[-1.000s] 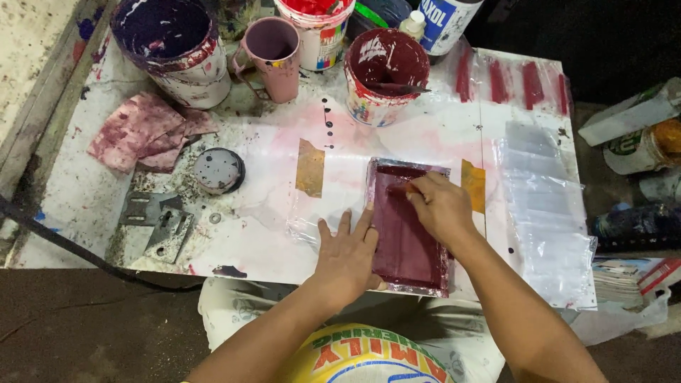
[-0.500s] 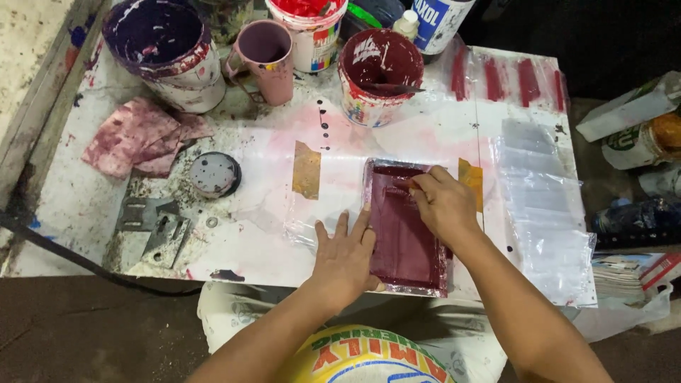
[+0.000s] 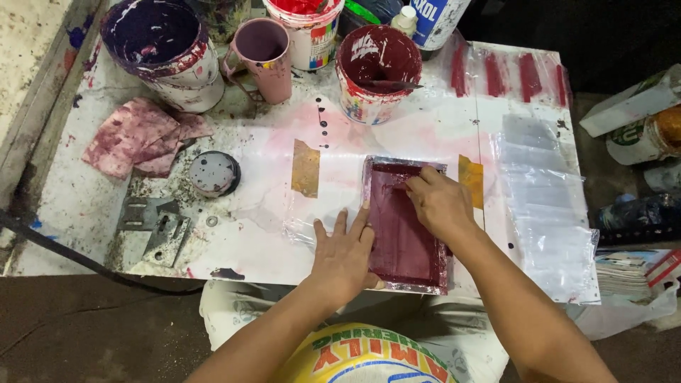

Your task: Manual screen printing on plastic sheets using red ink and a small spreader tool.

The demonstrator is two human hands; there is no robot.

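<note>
The small frame [image 3: 406, 234], its flat mesh soaked dark red, lies on the white table [image 3: 64, 206] close to the near edge, a little right of the middle, on top of a clear plastic sheet [image 3: 316, 216]. My left hand [image 3: 345, 253] lies flat and spread, palm down, on the frame's left edge and the plastic beside it, fingers pointing away from me. My right hand [image 3: 441, 204] rests on the far right part of the frame with the fingers curled in; whether they pinch something against the mesh I cannot tell.

A strip of tan tape [image 3: 306, 168] is stuck to the table just left of the frame, and a yellow piece [image 3: 471, 179] just right of it. Beyond the frame stands a paint can [image 3: 377, 71] of dark red with a stick across its mouth. Left of that can are a pink mug [image 3: 262, 58] and, farther left, a big purple-stained bucket [image 3: 161, 50]. A crumpled stained rag [image 3: 138, 136] lies below the bucket, with a round lid [image 3: 213, 173] near it. To the right, clear plastic bags [image 3: 546, 198] are laid out, some with red stripes at the far edge.
</note>
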